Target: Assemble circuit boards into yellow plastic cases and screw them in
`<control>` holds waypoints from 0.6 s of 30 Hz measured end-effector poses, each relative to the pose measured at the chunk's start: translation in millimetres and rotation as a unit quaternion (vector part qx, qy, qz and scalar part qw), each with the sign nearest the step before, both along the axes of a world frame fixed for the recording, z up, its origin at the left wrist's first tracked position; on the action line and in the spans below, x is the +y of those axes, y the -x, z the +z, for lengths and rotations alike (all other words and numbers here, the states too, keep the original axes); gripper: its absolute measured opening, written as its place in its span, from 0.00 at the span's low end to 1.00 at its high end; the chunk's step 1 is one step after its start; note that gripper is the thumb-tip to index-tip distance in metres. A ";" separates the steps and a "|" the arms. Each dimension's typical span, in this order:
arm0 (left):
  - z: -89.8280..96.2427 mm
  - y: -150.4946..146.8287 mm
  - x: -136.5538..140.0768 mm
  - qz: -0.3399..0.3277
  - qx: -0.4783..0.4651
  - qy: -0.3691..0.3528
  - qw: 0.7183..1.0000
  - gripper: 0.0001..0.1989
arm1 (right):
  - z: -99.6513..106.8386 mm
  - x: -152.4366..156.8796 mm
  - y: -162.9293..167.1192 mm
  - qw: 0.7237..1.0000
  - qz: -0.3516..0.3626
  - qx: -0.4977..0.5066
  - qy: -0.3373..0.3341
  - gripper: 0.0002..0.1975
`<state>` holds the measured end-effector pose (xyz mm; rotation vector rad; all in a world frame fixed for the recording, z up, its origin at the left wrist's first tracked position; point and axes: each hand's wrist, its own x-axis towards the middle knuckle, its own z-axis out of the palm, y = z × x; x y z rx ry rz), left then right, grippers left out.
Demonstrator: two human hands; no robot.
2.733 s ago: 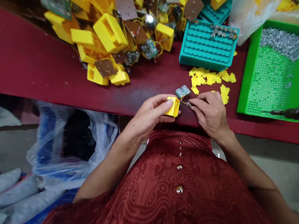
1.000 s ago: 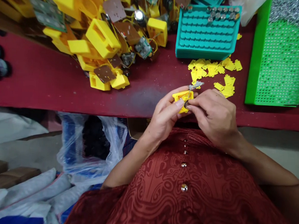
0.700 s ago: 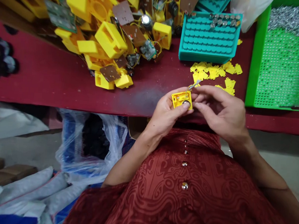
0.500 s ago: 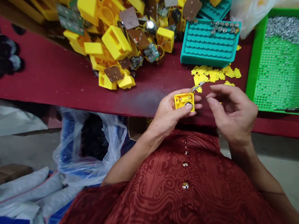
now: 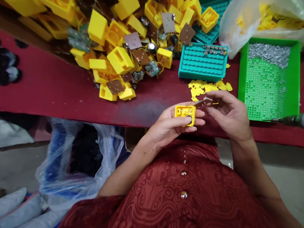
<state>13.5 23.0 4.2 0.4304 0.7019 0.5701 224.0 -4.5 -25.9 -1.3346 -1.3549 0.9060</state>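
My left hand (image 5: 166,123) is closed around a small yellow plastic housing (image 5: 179,111), its open side facing up. The thumb presses on a dark round part inside the housing; small metal contacts show near it. Thin wires run from the housing to a small brown circuit board (image 5: 202,102), which sticks out at the upper right. My right hand (image 5: 233,116) is at the board's outer end, thumb and index finger apart on either side of it. Whether they touch it is hard to tell.
Yellow plates (image 5: 201,86) lie beyond my hands, before a teal battery tray (image 5: 203,64). A green basket (image 5: 242,81) holds metal pieces; a screwdriver-like tool (image 5: 294,119) lies across its near edge. Yellow housings with boards (image 5: 120,59) are heaped left. A plastic-lined crate (image 5: 53,166) stands below.
The circuit board has swung to the right and now shows its brown face. My right hand has come closer to it. The head view has shifted; my left hand keeps the housing.
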 end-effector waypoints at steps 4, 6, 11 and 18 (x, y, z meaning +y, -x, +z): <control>1.6 1.7 -0.8 -0.004 -0.017 0.020 1.000 0.19 | 4.5 5.6 7.7 0.998 0.019 0.056 -0.009 0.07; -0.9 1.6 -0.7 0.000 0.003 0.011 1.000 0.17 | 8.9 5.3 12.8 0.998 -0.011 0.059 -0.021 0.05; -10.3 3.4 -3.0 0.038 0.054 -0.071 0.995 0.18 | 16.5 4.8 13.2 0.999 -0.010 0.024 0.029 0.15; -5.5 21.2 -11.2 0.031 0.232 -0.351 0.906 0.15 | 9.5 15.2 2.6 0.921 0.175 0.219 0.272 0.30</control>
